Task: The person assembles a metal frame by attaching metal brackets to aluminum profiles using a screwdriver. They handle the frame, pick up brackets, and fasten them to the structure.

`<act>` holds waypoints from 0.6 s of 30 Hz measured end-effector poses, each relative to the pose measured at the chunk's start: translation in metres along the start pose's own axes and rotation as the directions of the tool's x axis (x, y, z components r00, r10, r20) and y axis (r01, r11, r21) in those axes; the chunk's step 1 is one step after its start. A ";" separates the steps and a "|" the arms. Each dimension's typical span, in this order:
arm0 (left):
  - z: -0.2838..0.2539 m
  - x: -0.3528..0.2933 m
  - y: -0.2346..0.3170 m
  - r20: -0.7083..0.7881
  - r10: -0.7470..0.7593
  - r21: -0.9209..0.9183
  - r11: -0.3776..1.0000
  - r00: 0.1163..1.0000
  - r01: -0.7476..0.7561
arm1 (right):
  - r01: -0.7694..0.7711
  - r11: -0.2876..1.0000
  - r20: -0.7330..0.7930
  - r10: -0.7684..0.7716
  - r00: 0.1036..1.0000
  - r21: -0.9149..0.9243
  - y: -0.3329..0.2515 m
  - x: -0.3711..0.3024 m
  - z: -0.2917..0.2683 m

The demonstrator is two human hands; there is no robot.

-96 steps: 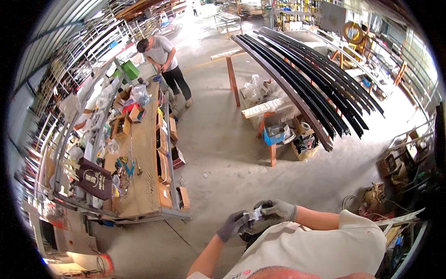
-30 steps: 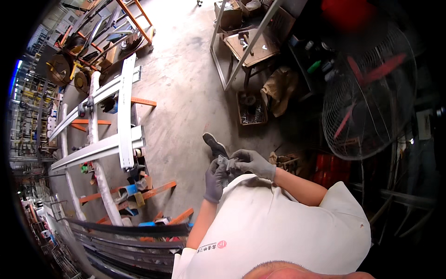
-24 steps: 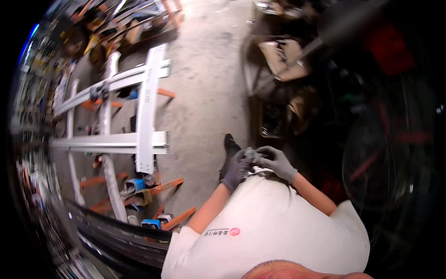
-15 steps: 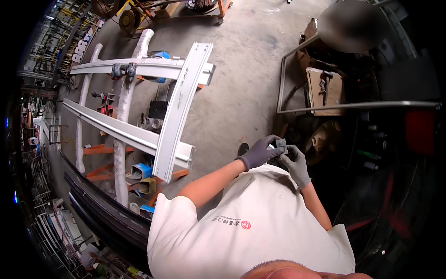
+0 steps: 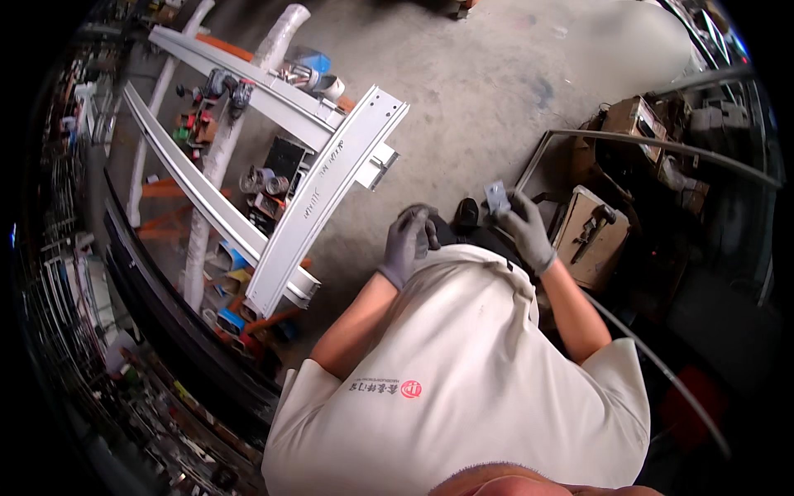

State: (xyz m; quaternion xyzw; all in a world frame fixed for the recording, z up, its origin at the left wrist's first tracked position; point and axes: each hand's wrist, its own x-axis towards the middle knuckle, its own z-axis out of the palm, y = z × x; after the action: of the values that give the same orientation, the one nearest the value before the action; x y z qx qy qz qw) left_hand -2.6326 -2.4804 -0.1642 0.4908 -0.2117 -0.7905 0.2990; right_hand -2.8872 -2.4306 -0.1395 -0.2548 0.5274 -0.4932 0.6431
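Holding hand: right hand [image 5: 524, 227], right of the white frame [image 5: 329, 198], thumb and fingers closed on a small, pale, translucent piece [image 5: 497, 198], pinched near its lower edge, seemingly leaving its face uncovered.
Left hand: gloved [image 5: 411, 236], just right of the frame, fingers loosely curled; whether they hold anything cannot be told.
White bars: frame lies across wrapped rails [image 5: 217, 157], likely to protect its finish; a power drill [image 5: 239, 96] sits at its far bar.
Floor: grey concrete [image 5: 463, 99], right of the frame.
Workshop: dark profiles [image 5: 178, 339] left of the frame; a cardboard-topped stool [image 5: 597, 263] bearing a hammer [image 5: 589, 231] well right.
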 end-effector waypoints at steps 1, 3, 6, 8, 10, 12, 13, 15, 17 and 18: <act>0.006 0.009 0.006 -0.020 0.011 -0.030 0.999 1.000 -0.011 | -0.044 0.999 -0.003 0.044 0.999 -0.018 -0.012 0.024 -0.013; 0.014 0.029 0.019 -0.063 0.105 0.009 0.994 0.992 -0.104 | 0.046 0.987 0.079 -0.034 0.996 -0.155 -0.043 0.062 -0.019; 0.013 0.069 0.042 -0.138 0.249 0.158 0.961 0.959 -0.226 | -0.008 0.987 0.090 0.023 0.996 -0.160 -0.075 0.112 -0.014; 0.008 0.097 0.057 -0.173 0.354 0.350 0.894 0.919 -0.279 | -0.061 0.985 0.087 0.076 0.993 -0.164 -0.085 0.145 -0.005; 0.003 0.124 0.072 -0.198 0.434 0.537 0.798 0.879 -0.273 | -0.153 0.974 0.083 0.168 0.982 -0.170 -0.092 0.173 0.006; -0.004 0.147 0.084 -0.180 0.511 0.739 0.634 0.841 -0.227 | -0.238 0.959 0.126 0.258 0.958 -0.153 -0.092 0.200 0.007; -0.004 0.154 0.094 -0.167 0.537 0.827 0.534 0.827 -0.179 | -0.297 0.945 0.117 0.313 0.942 -0.138 -0.095 0.210 0.013; 0.001 0.164 0.117 -0.142 0.515 0.952 0.306 0.846 -0.027 | -0.242 0.936 0.181 0.292 0.939 -0.255 -0.106 0.238 0.022; 0.007 0.169 0.138 -0.208 0.348 0.943 0.321 0.914 0.093 | -0.256 0.908 0.214 0.337 0.917 -0.333 -0.118 0.269 0.030; 0.012 0.168 0.141 -0.240 0.345 0.922 0.373 0.908 0.102 | -0.266 0.890 0.225 0.363 0.904 -0.370 -0.124 0.282 0.033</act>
State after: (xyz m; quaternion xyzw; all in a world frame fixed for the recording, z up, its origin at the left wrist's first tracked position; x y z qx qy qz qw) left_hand -2.6629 -2.6977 -0.1795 0.7035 -0.5857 -0.3964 0.0704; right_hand -2.9142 -2.7395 -0.1445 -0.3384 0.5378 -0.2432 0.7329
